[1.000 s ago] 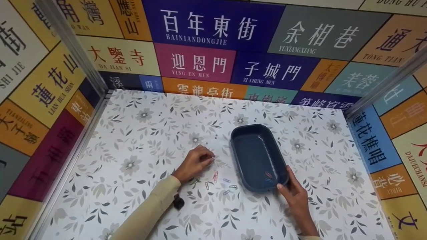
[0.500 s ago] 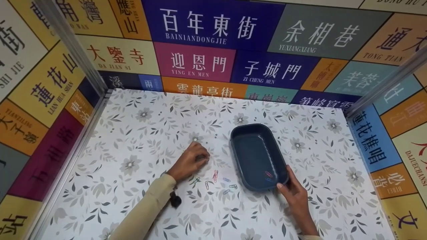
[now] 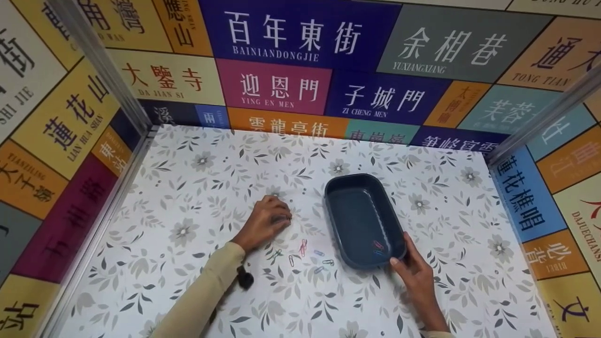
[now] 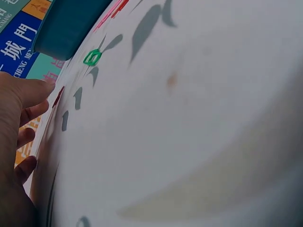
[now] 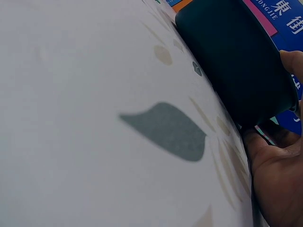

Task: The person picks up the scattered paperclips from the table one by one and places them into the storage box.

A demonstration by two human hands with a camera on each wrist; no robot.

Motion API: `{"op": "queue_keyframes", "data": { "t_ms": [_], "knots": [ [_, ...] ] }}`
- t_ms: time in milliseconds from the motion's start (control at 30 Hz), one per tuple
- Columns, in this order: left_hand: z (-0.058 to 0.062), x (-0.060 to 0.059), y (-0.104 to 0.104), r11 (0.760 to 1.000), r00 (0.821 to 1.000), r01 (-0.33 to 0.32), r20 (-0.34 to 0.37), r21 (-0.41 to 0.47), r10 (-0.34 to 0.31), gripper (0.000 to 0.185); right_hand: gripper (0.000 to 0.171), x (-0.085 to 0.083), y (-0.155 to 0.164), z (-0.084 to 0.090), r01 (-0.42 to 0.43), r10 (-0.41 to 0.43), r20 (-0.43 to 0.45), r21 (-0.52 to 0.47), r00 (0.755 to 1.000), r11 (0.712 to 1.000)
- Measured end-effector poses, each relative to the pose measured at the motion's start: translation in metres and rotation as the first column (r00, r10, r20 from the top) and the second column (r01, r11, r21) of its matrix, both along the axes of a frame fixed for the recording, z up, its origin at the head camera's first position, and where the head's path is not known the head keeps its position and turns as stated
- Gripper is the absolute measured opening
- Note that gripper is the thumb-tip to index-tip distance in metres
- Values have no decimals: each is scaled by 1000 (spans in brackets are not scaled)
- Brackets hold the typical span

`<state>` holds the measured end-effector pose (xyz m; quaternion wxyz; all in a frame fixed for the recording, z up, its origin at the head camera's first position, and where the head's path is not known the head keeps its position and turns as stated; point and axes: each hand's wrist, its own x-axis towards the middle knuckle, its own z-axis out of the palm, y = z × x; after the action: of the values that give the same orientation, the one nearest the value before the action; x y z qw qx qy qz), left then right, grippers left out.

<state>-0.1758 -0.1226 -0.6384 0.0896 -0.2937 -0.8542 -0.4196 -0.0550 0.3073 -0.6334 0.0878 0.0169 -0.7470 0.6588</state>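
My left hand (image 3: 265, 219) hovers low over the table left of the container, fingers loosely bent and fingertips down at the cloth. In the left wrist view its thumb is apart from the other fingers, and a thin dark red piece (image 4: 57, 97) lies by the thumb tip. Below the hand are a green paper clip (image 3: 275, 255), red clips (image 3: 303, 247), a brownish clip (image 3: 291, 260), blue clips (image 3: 319, 253) and a dark clip (image 3: 327, 262). My right hand (image 3: 415, 270) grips the near right corner of a dark blue rectangular container (image 3: 340, 244), thumb on its rim. Inside lie a red clip (image 3: 378, 245) and a blue one.
A white cloth with grey flowers and leaves (image 3: 202, 281) covers the table. Panels with large printed characters (image 3: 277, 89) stand along the back and both sides. A dark fluffy ball (image 3: 245, 278) hangs at the left sleeve.
My left hand has drawn back leftward and slightly away from me, uncovering the green clip. The right hand and the container have stayed in place.
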Motion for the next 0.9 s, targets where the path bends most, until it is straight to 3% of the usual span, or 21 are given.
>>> {"op": "queue_keyframes", "data": {
  "t_ms": [267,900],
  "knots": [
    [-1,-5,-7,1000,998,15,-59,-20,-16,11,74,1,-1,1,-24,25,6,-45,1000,999],
    [2,-17,-16,992,997,61,44,-110,-57,17,74,0,-1,2,-4,4,16,-8,1000,1000]
  ]
}}
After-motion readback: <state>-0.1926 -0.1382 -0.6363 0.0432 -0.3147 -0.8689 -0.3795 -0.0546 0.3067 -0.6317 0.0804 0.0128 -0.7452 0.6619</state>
